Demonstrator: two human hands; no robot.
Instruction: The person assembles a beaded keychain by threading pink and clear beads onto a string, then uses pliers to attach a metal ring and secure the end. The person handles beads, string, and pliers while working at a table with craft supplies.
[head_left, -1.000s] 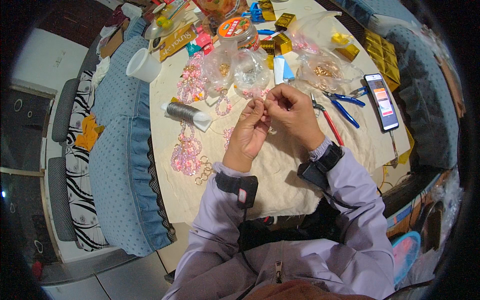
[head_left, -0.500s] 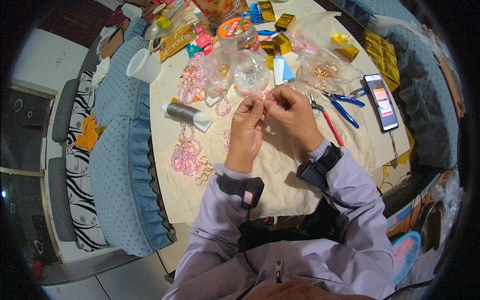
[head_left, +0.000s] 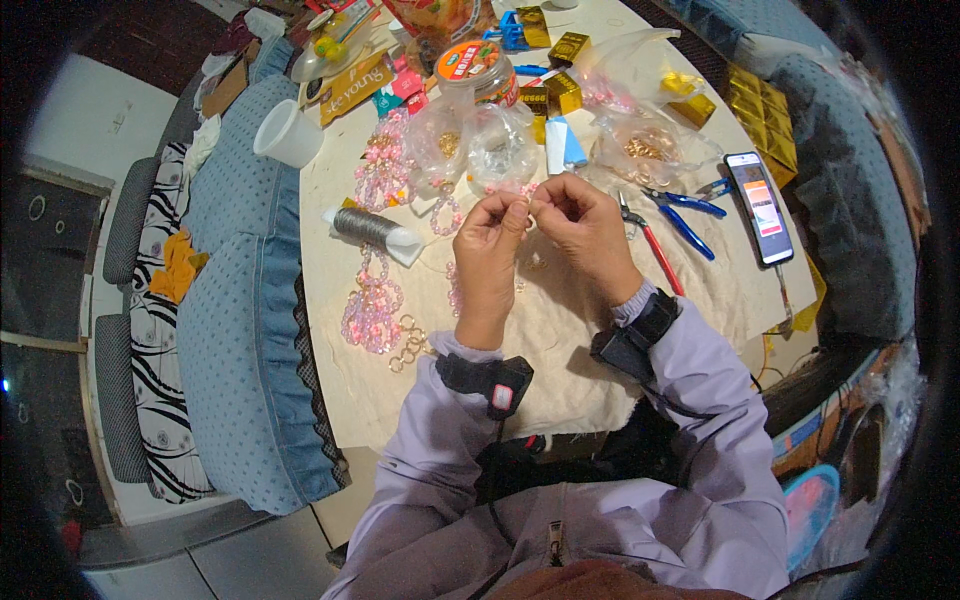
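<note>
My left hand (head_left: 488,262) and my right hand (head_left: 590,235) meet above the cloth (head_left: 570,380), thumb and fingertips pinched together. Whatever lies between the fingertips is too small to make out. Left of my left hand is a spool of grey thread or wire (head_left: 368,228) with white ends. Below it lies a bunch of pink bead strands (head_left: 372,318), and a chain of gold rings (head_left: 408,345) is beside that. More pink bead strands (head_left: 385,160) are heaped farther back. Right of my right hand rest red-handled pliers (head_left: 655,250) and blue-handled pliers (head_left: 688,230).
Clear plastic bags hold gold pieces (head_left: 648,150) and silvery pieces (head_left: 502,150). Behind them stand a round plastic jar (head_left: 478,70) and small gold boxes (head_left: 564,90). A lit phone (head_left: 762,210) lies at the right edge; a white cup (head_left: 290,132) stands at the left.
Both hands stay pinched together in nearly the same place. My left hand has shifted slightly to the right, and the fingers have moved a little.
</note>
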